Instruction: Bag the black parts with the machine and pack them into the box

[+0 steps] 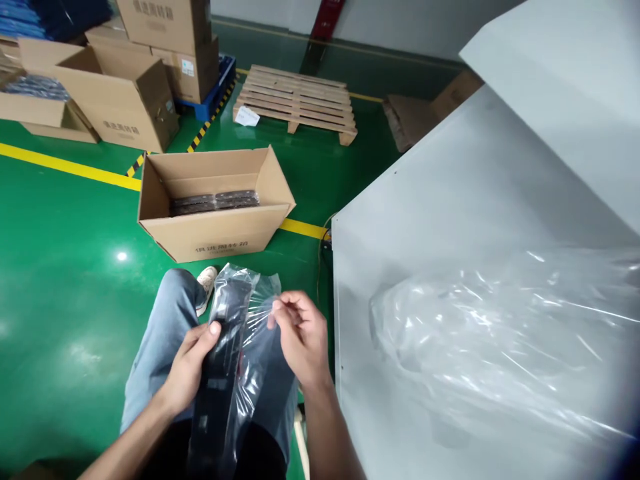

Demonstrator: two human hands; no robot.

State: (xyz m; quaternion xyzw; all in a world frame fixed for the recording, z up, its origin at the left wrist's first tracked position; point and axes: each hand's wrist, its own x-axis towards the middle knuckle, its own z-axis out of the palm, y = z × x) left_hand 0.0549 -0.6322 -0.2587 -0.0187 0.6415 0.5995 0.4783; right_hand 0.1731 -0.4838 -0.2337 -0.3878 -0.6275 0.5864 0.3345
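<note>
A long, flat black part (219, 373) lies inside a clear plastic bag (253, 353), tilted above my lap. My left hand (193, 363) wraps round the part's left side, thumb on its front face. On the other side, my right hand (304, 333) pinches the bag's loose edge between thumb and fingers. The film is drawn out to the right, with creases running toward that pinch. What kind of part this is I cannot make out. The lower end of the bag reaches down to the bottom of the view.
In front stands an open cardboard box (215, 233) with several bagged dark parts (215, 201) inside. To my right, clear plastic bags (490, 333) lie on a grey surface (400, 240). Farther back are more cartons (117, 100) and a wooden pallet (297, 100) on the green floor.
</note>
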